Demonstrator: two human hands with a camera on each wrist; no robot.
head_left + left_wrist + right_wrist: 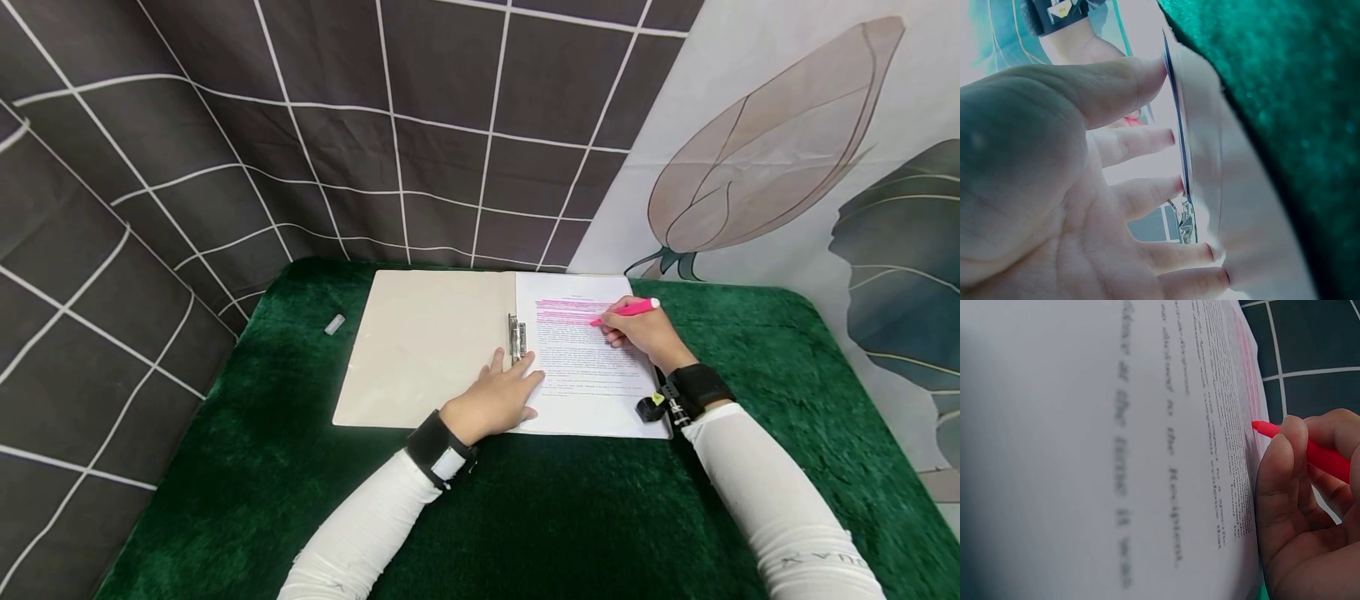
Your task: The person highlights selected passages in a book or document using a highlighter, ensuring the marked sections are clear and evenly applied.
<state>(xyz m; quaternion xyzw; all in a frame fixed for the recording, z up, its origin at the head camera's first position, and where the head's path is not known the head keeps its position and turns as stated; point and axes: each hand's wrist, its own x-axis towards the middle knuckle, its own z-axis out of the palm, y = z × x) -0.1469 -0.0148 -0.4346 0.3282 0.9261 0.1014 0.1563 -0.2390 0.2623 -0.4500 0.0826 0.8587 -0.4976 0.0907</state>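
A pink highlighter (633,307) is pinched in my right hand (648,333), its tip at the printed sheet (585,383). Pink strokes cover the upper lines of text, and the tip sits at the lower edge of that band. In the right wrist view, thumb and fingers close round the highlighter (1329,456) near its tip. My left hand (495,396) rests with fingers spread across the folder's fold, just below the metal clip (517,337). The left wrist view shows its fingers straight, fingertips on the folder and paper. The open folder (435,350) lies flat under the sheet.
A small whitish cap-like piece (334,324) lies left of the folder on the green plush cloth (247,467). Behind the table hangs a dark gridded curtain (442,175), with a pale leaf-patterned one at right. A wrist camera (651,408) sits over the sheet's lower right.
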